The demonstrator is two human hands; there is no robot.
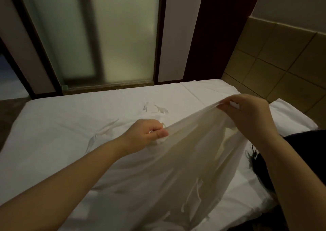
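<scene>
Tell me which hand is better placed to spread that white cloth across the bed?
Probably the left hand: it grips the cloth edge low, beside the open stretch of bed. The right hand pinches the edge higher up, farther right.

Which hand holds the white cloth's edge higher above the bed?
The right hand, lifting the white cloth by its edge above the bed; the left hand grips the same edge lower down.

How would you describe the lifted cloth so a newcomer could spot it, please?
Start at the white bed below the frosted glass. Over its right half hangs the cloth, pinched by the left hand and right hand. Unlike the flat sheet, it is raised and draped.
</scene>
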